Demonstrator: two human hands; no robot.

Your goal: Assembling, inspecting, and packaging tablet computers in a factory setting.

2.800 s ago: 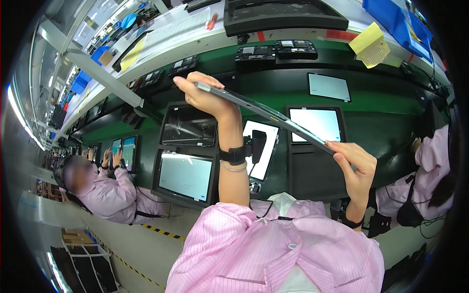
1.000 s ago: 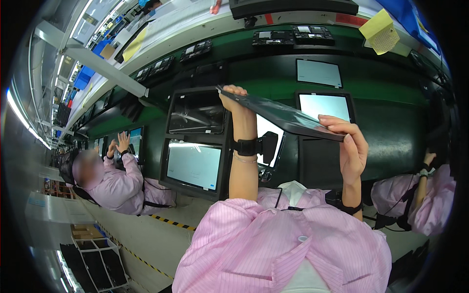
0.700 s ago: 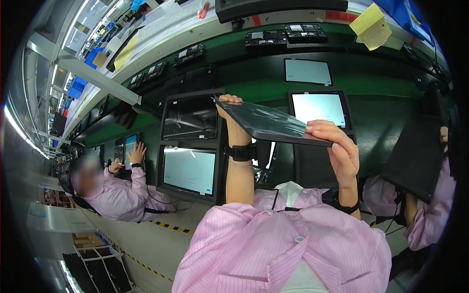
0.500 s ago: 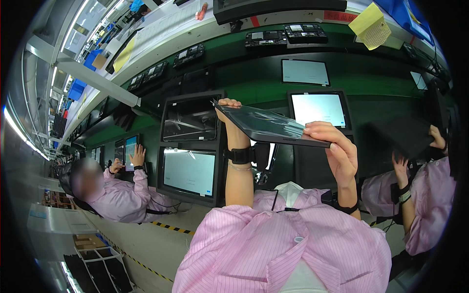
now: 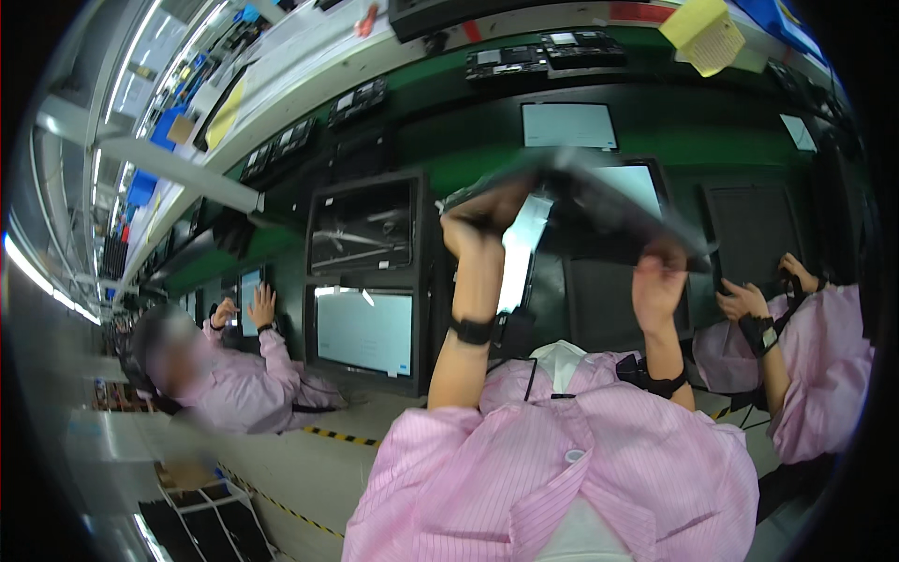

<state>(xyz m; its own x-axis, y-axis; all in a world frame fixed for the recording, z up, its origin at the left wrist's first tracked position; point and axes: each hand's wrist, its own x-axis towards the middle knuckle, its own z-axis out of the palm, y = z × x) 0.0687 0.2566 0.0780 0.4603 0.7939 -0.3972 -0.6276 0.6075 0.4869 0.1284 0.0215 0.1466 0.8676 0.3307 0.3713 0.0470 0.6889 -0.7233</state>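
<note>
Dark and flat, the panel (image 5: 599,211) is held up in front of the person, blurred, its left end raised by the left hand (image 5: 482,211) and its right edge pinched from below by the right hand (image 5: 660,281); both sets of fingers are curled closed on it, the left thumb and fingers wrapping its near corner, the right fingers bunched round its lower edge. Each wrist wears a black strap, and pink striped sleeves run down to the lower edge. Behind the panel stands a green bench (image 5: 449,103) lined with screens: a lit screen (image 5: 363,332) sits below a dark screen (image 5: 363,228) just left of the left forearm, and a pale screen (image 5: 568,125) lies higher on the green surface. At left a co-worker (image 5: 234,375) in pink reaches a hand to a small lit screen. At right another co-worker's hands (image 5: 763,290) touch a dark panel. A yellow sheet (image 5: 702,33) hangs top right
</note>
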